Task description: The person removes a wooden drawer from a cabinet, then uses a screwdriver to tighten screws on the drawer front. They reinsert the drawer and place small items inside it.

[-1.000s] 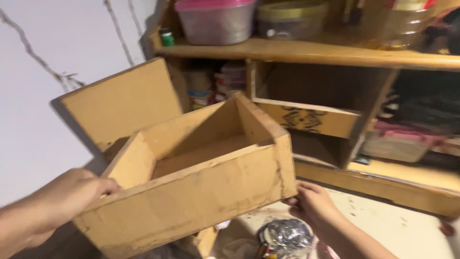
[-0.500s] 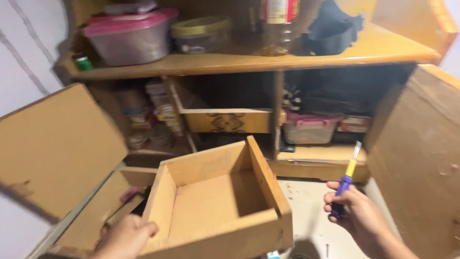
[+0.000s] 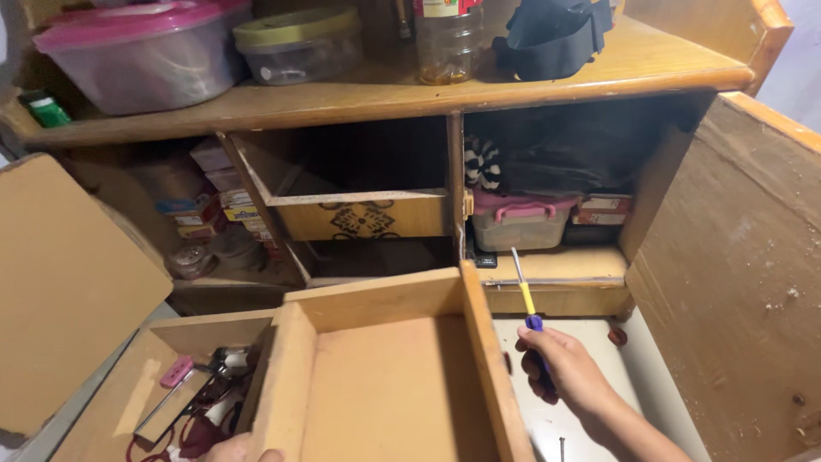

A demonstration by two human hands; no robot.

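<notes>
An empty wooden drawer (image 3: 385,376), pulled out of the cabinet, fills the lower middle of the head view. My left hand (image 3: 244,448) holds its near left corner at the bottom edge; only the fingers show. To the right of the drawer, my right hand (image 3: 564,368) grips a screwdriver (image 3: 528,301) with a blue and yellow handle, its metal shaft pointing up toward the cabinet. Another drawer (image 3: 359,210) with a black pattern on its front sits half pulled out in the cabinet.
Open cabinet doors stand at the left (image 3: 60,291) and right (image 3: 735,274). A second loose drawer (image 3: 171,393) at lower left holds small items. Plastic tubs (image 3: 141,51) and a jar (image 3: 449,38) stand on the top shelf. A pink-lidded box (image 3: 517,222) sits inside.
The view has moved closer to the cabinet. The empty drawer sits lower and nearer to me. My right hand with the screwdriver has shifted left, closer to the drawer's right side.
</notes>
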